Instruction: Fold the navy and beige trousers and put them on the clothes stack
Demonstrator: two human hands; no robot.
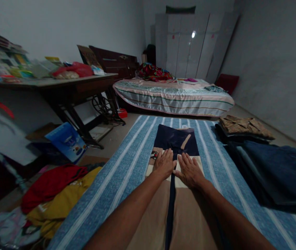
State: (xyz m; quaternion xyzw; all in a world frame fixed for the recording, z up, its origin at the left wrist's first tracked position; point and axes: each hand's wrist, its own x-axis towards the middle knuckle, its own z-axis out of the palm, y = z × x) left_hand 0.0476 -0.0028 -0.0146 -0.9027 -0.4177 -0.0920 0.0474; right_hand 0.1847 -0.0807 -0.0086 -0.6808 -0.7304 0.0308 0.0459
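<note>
A navy and tan garment point(175, 139) lies spread flat on a blue striped mat point(127, 166) in front of me. My left hand point(165, 163) rests palm down on its middle, fingers stretched out. My right hand point(188, 169) lies flat right beside it, thumbs almost touching over the garment's dark centre strip. Neither hand holds anything.
A red and yellow heap of clothes point(51, 194) lies left of the mat. Folded dark clothes point(273, 170) and a brown patterned piece point(244, 125) sit on the right. Beyond are a bed point(174, 95), a cluttered table point(59, 85), a blue box point(67, 140) and a white wardrobe point(189, 45).
</note>
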